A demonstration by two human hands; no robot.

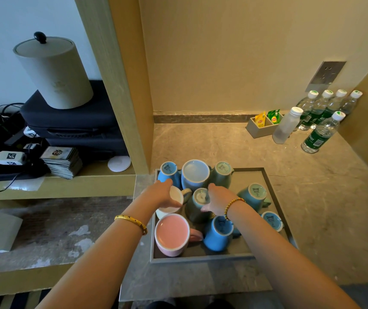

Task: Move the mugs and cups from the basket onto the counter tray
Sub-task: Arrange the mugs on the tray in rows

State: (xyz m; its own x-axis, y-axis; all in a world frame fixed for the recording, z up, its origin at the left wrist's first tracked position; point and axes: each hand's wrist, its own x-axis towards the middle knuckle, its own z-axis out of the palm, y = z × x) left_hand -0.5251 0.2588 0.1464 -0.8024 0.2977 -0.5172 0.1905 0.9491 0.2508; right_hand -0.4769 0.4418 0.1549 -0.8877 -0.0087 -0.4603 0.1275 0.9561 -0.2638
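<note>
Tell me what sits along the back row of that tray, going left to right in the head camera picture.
Upside-down bright blue mug → large upside-down pale grey-blue mug → upside-down sage green mug, all three at the far edge of the grey rectangular tray.

both bare arms reach forward, a gold bracelet on each wrist; the left hand (159,194) curls its fingers closed; the right hand (217,200) lies palm down, fingers loosely spread
</note>
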